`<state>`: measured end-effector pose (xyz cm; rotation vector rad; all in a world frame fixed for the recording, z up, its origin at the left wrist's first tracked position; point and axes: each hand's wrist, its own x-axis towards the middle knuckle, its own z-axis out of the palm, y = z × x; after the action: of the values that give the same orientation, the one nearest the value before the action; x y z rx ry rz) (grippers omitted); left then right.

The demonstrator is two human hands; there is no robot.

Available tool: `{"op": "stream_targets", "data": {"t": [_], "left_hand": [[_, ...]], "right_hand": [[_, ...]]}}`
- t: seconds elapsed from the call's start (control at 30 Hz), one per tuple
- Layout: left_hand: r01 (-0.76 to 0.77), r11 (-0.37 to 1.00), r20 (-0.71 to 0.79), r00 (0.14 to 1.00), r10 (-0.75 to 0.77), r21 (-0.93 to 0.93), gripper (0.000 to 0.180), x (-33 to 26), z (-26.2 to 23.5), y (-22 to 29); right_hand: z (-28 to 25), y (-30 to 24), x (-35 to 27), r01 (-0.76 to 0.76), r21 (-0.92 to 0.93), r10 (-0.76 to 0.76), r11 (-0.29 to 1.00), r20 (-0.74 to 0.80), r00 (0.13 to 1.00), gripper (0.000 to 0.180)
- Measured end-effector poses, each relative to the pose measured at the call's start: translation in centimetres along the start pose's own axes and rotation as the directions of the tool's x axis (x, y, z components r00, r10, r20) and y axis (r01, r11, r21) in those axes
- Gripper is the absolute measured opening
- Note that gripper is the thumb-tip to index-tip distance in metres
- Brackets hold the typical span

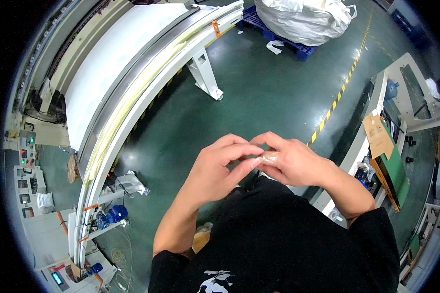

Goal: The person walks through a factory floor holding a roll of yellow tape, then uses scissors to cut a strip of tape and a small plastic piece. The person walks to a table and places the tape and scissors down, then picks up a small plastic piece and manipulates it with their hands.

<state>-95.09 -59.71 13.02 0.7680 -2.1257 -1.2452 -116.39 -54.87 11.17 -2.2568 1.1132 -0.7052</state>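
Observation:
In front of my chest both hands meet at the fingertips. A small shiny piece of clear plastic film (269, 158) lies against a digit of my right hand (300, 162), seemingly wrapped around it. My left hand (219, 168) is closed in a pinch, with thumb and fingers at the end of that film. The right fingers are bent in toward the left fingertips; whether they grip anything else is hidden.
A long white machine with a roller and pale yellow material (132, 97) curves along the left. White bulk sacks (305, 22) rest on a blue pallet (304, 52) ahead. At right stands a white frame (349, 168) with a green panel (400, 178) and cardboard (378, 136).

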Motion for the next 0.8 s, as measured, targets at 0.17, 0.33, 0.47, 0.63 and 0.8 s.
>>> {"op": "stream_targets", "data": {"t": [0.17, 0.33, 0.47, 0.63, 0.8], "left_hand": [[-0.017, 0.999, 0.061, 0.998, 0.015, 0.032, 0.021, 0.0, -0.4, -0.3], [-0.02, 1.0, 0.145, 0.989, 0.023, -0.021, 0.018, 0.4, -0.3, -1.1], [-0.006, 0.998, 0.223, 0.975, 0.021, -0.07, 0.016, 0.5, -0.5, -1.1], [0.077, 0.989, 0.288, 0.957, -0.037, -0.126, 0.015, 0.8, -0.7, -1.2], [0.123, 0.982, 0.292, 0.953, -0.076, -0.145, 0.018, 1.1, -0.3, -0.8]], "right_hand": [[0.0, -0.3, 0.0, 0.018, -0.105, -0.014, 0.994, 0.036, 0.999, 0.012], [0.2, -0.6, 0.1, 0.089, -0.271, -0.078, 0.958, 0.054, 0.996, 0.014], [0.4, -0.3, -0.1, 0.137, -0.315, -0.109, 0.939, 0.106, 0.988, 0.016], [0.3, -0.5, 0.0, 0.134, -0.308, -0.104, 0.942, 0.11, 0.988, 0.016], [0.4, -0.3, -0.1, 0.153, -0.328, -0.123, 0.932, 0.108, 0.986, 0.017]]}}
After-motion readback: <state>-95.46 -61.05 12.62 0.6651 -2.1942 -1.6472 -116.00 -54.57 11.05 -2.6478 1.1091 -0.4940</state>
